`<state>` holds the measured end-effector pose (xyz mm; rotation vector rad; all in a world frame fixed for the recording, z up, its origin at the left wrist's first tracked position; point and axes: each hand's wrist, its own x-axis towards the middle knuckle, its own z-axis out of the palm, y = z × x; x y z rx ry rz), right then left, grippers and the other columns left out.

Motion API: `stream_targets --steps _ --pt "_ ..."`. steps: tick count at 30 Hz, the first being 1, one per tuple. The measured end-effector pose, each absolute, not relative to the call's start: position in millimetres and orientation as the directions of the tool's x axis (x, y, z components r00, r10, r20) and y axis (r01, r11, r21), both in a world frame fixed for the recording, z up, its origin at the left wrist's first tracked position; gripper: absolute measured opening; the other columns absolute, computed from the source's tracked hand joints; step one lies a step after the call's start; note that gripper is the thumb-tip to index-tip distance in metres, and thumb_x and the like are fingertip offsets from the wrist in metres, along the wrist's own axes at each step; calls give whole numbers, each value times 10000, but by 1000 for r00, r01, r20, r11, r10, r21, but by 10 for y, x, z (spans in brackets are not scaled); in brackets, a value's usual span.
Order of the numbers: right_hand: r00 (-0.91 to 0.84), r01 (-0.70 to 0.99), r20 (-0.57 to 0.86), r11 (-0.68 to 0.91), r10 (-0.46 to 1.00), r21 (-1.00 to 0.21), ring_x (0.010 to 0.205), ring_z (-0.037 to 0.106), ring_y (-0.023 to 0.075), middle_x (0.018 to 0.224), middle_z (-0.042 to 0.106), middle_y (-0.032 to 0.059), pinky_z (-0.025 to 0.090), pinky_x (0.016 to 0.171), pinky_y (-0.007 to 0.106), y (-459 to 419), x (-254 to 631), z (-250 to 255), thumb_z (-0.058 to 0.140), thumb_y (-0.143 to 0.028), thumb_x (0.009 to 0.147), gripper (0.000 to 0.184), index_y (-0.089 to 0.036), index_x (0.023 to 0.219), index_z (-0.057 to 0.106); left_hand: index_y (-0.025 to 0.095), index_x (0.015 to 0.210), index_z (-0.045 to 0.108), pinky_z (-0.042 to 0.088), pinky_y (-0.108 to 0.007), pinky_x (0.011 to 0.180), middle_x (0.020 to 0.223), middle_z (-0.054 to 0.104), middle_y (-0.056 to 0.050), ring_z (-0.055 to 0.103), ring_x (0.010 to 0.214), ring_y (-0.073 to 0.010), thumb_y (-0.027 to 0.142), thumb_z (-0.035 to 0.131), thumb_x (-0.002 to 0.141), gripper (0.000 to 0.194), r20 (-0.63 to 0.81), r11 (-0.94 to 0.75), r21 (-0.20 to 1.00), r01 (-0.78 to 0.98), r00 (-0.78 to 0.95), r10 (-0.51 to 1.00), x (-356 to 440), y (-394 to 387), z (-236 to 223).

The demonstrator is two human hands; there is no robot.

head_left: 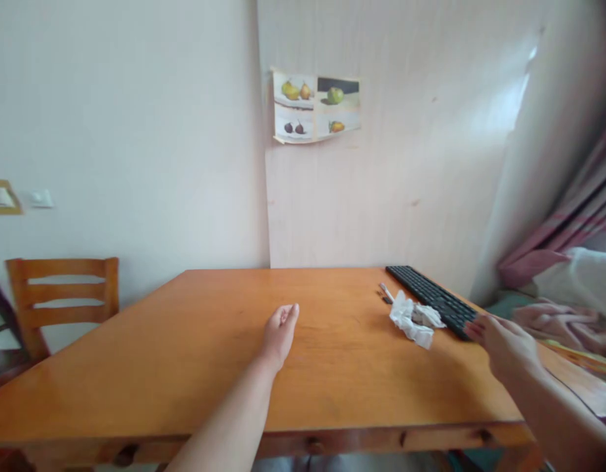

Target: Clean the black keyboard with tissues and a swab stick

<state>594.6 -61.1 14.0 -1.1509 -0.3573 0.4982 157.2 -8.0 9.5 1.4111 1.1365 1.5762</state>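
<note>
Right hand: at the keyboard's near end — fingers bunched, any grip unclear.
Left hand: fingers curled above the surface, contents hidden.
Crumpled tissue: lay beside the keyboard — slow, low hand movements seemed wisest.

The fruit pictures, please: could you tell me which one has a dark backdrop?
Top right picture, showing one green fruit; it alone has black behind.
</note>
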Motion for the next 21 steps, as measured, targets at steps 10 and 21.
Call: stream_targets --steps 10,21 --pt "283 79 288 277 915 -958 560 518 143 663 583 47 459 435 225 -998 4245 219 731 -631 736 440 -198 708 657 179 1079 649 481 -320 909 1055 704 -106 649 1007 -192 491 557 925 360 532 -529 845 74 -208 821 1282 -623 347" --pt "-534 348 83 308 841 -886 552 397 123 587 423 -14 373 532 238 -1541 2868 -16 482 -612 939 518 -211 612 461 230 1215 566 475 -413 993 1136 629 -96 601 1107 -222 206 590 909 309 757 -292 542 788 -306 578 -75 -2174 -789"
